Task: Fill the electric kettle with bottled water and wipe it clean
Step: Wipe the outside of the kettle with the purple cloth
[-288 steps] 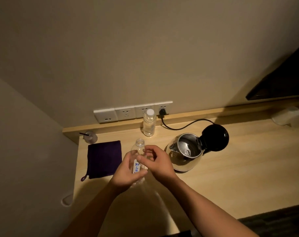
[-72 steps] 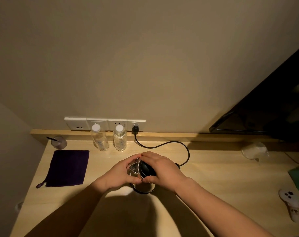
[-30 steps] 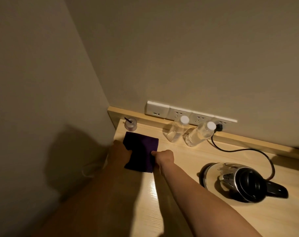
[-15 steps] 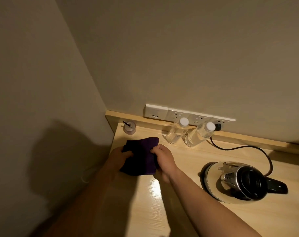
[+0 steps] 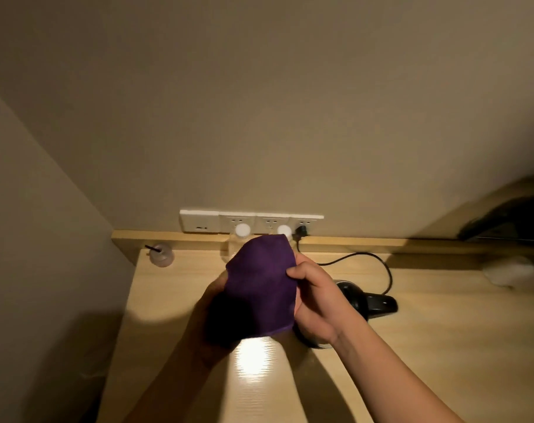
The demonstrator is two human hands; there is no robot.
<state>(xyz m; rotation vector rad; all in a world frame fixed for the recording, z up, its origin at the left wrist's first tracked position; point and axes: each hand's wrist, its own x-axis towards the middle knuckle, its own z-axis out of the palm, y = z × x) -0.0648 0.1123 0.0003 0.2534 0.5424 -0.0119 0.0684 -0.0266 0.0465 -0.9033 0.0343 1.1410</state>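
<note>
A purple cloth (image 5: 261,285) is held up above the wooden desk (image 5: 427,337) between both hands. My right hand (image 5: 316,300) pinches its right edge with curled fingers. My left hand (image 5: 211,303) grips its left side and is mostly hidden behind the fabric. The electric kettle (image 5: 360,303) stands just behind my right hand; only its black lid and handle show. Its cord (image 5: 378,264) runs to a plug (image 5: 302,232) in the wall sockets. Two capped water bottles (image 5: 243,232) stand at the wall, largely covered by the cloth.
A small clear jar with a black stick (image 5: 160,254) sits in the back left corner. A crumpled clear plastic item (image 5: 510,271) lies at the far right. A side wall borders the desk on the left; a dark screen (image 5: 519,218) hangs at the right.
The cloth has been lifted off the desk's left side and brought up in front of the bottles by both hands. The view has swung right, back toward the kettle.
</note>
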